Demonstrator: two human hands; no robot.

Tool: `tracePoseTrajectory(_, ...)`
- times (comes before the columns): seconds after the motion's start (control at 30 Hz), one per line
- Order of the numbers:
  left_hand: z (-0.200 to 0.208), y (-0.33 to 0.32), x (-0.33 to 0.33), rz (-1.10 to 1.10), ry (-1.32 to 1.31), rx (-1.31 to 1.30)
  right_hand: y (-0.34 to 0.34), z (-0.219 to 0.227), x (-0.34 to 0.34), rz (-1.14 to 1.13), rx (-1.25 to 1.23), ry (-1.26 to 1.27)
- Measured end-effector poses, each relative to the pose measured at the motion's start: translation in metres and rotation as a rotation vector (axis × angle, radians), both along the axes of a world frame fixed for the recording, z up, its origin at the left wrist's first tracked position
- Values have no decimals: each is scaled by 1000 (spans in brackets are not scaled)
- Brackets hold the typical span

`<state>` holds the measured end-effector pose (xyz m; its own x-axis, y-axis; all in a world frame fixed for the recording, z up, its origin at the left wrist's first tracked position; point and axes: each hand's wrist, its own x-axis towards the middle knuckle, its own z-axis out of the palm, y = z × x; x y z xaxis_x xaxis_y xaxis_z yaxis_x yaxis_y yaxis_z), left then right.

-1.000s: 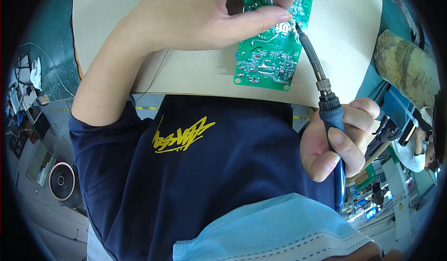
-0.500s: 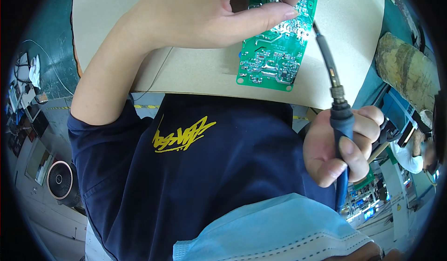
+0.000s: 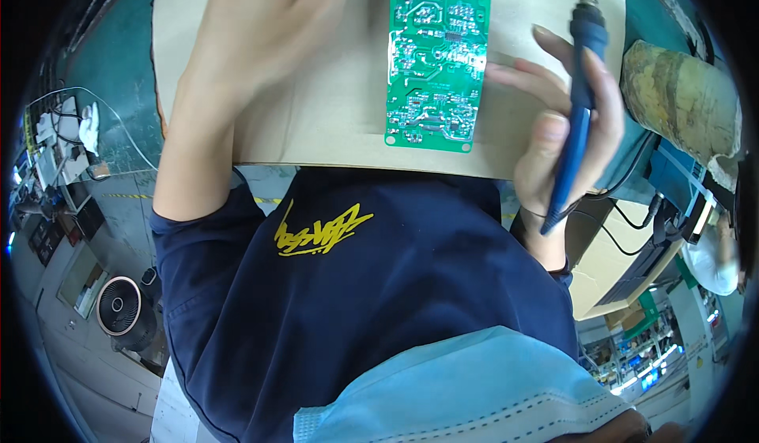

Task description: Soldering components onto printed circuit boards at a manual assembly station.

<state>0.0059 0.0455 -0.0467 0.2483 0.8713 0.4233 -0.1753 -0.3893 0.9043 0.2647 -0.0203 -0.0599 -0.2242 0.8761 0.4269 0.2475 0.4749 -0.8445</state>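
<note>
A long green circuit board [image 3: 435, 71], dotted with small parts and shiny solder, lies on the tan work sheet. My right hand [image 3: 573, 119] holds a blue-handled soldering iron [image 3: 583, 87] between thumb and fingers. The metal end of the iron points away from me and runs out at the top edge. Other fingers of that hand reach to the right edge of the board and seem to touch it. Up at the top left, my left hand [image 3: 296, 8] is smeared by motion. Its fingers are mostly cut off by the picture edge.
The tan sheet [image 3: 316, 131] covers a green table [image 3: 118, 119]. To the right sits a worn, stained roll-shaped object [image 3: 680, 87], with black cables [image 3: 632, 178] below it. An open cardboard box [image 3: 605, 273] stands lower right, and a round fan [image 3: 122, 309] lower left. Another person [image 3: 715, 261] is at far right.
My left hand has drawn off the board, up and left. The board sits straighter and further left. My right hand has moved up to the board's edge, and the iron's tip has left the picture.
</note>
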Motion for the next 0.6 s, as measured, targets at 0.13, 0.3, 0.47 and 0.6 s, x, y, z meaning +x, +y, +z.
tracePoseTrajectory(0.13, 54, -28, 19, 121, 1166, -139, -4, -3, 1, 128, -9, 46)
tracePoseTrajectory(0.3, 58, -49, 58, 272, 1379, -23, 1, 8, 7, 130, 139, 81)
tracePoseTrajectory(0.47, 85, -41, 61, 181, 1449, -92, -9, 7, 16, -51, 46, 338)
tracePoseTrajectory(0.6, 123, -11, 46, 72, 1500, -171, -12, 10, 21, -81, 42, 397)
